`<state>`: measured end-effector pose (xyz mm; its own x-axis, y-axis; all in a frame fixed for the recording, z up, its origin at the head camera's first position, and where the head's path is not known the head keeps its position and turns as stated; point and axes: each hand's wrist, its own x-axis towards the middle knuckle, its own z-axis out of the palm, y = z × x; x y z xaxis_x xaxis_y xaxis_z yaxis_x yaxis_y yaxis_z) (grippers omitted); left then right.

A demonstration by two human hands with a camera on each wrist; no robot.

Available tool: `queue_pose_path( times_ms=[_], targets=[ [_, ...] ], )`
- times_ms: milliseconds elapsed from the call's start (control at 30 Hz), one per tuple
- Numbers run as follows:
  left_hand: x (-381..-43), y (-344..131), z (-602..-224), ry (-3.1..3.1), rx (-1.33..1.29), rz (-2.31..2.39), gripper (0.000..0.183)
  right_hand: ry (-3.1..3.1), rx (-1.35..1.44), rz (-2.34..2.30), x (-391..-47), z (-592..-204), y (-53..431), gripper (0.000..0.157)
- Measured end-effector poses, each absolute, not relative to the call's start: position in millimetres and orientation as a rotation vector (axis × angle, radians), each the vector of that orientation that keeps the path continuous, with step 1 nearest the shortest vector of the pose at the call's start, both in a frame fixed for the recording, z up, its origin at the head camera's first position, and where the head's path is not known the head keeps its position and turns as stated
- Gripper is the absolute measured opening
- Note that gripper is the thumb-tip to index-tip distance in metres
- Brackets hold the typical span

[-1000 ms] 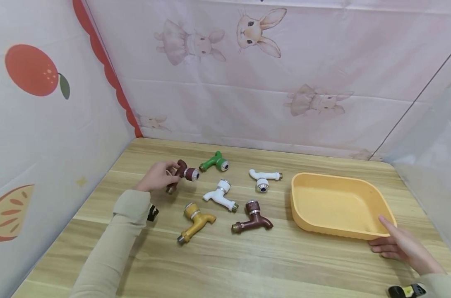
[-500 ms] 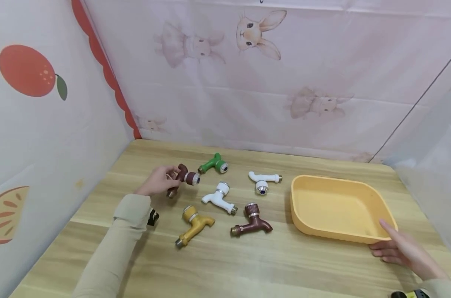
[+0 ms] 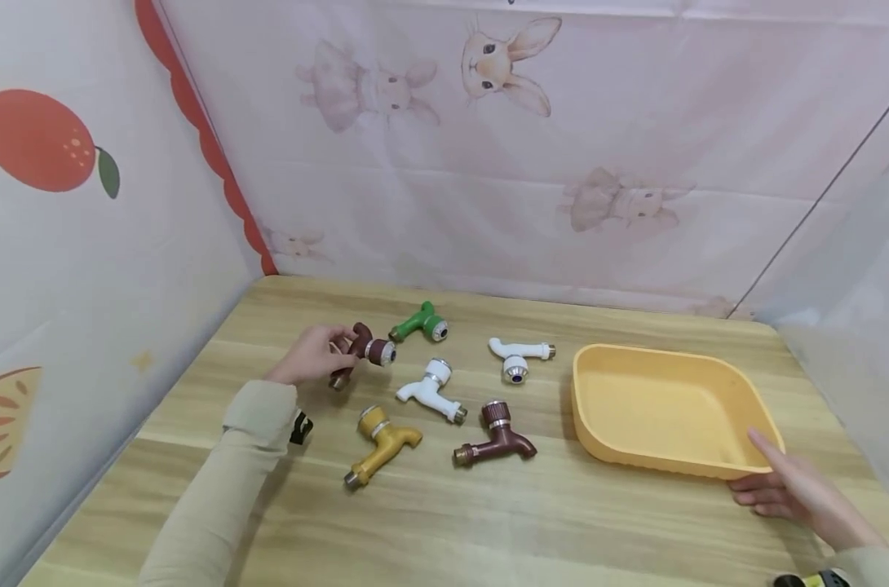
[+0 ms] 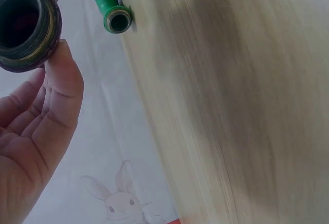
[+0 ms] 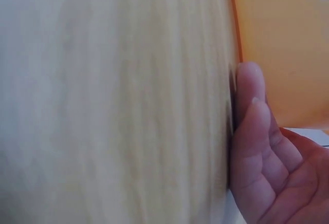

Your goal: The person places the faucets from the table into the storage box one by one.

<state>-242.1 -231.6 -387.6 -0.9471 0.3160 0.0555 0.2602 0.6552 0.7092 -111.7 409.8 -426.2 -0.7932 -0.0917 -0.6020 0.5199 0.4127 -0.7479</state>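
Note:
My left hand (image 3: 314, 356) pinches a maroon tap (image 3: 361, 342) at the left of the table, thumb and fingers on its body. Its threaded inlet (image 4: 23, 29) faces the camera in the left wrist view. Just past it lies a green tap (image 3: 419, 322). My right hand (image 3: 800, 489) grips the near right corner of a yellow plastic basin (image 3: 672, 466), thumb over the rim and fingers beneath. In the right wrist view, the fingers (image 5: 252, 126) sit against the basin's underside (image 5: 288, 44). The basin holds nothing.
Between the hands lie a white tap (image 3: 431, 395), another white tap (image 3: 515, 350), a yellow tap (image 3: 383, 444) and a second maroon tap (image 3: 497, 440). They rest on a wood-grain table (image 3: 488, 530). Printed cloth walls (image 3: 444, 220) stand at the back and sides.
The head view has shifted slightly, moving the table's things a little down in the picture. Both hands keep their holds on the maroon tap and the basin.

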Motion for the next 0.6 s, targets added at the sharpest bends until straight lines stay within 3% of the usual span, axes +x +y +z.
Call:
queue_pose_path(
  times_ms=[600],
  targets=[
    [-243, -211, -370, 2.805, 0.519, 1.154, 0.034, 2.112, 0.397, -1.399, -111, -426, 407, 0.096]
  ],
)
